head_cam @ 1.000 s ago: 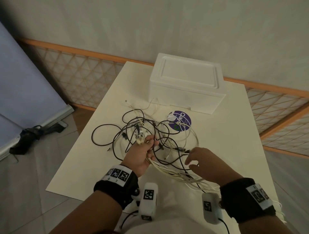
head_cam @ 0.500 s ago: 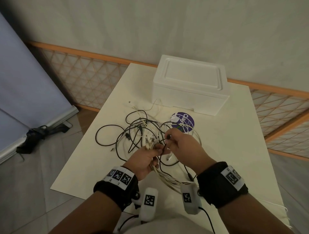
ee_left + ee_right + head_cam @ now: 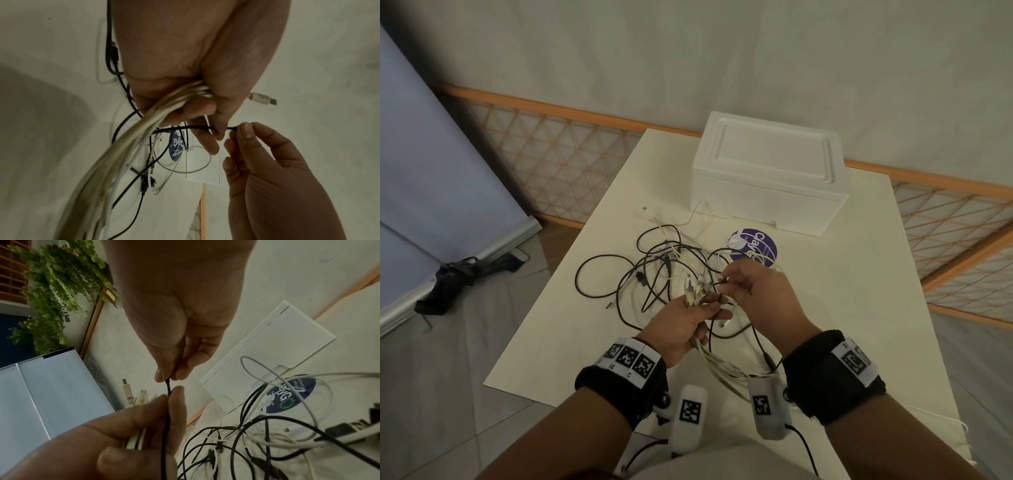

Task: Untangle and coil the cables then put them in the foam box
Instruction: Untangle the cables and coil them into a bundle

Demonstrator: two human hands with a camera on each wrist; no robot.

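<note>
One table, one foam box, one cable tangle, two hands.
Table (image 3: 859, 308) carries one lidded foam box (image 3: 767, 171) at its far end; one tangle of black and white cables (image 3: 654, 270) lies before it. Left hand (image 3: 681, 325) grips one bundle of white cables (image 3: 185, 97); right hand (image 3: 760, 294) pinches one black cable (image 3: 168, 387). Strand count indeterminable.

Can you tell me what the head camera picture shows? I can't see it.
The left hand grips a bunch of white cables while the right hand pinches a black cable. More tangled cables lie before a closed foam box.
</note>
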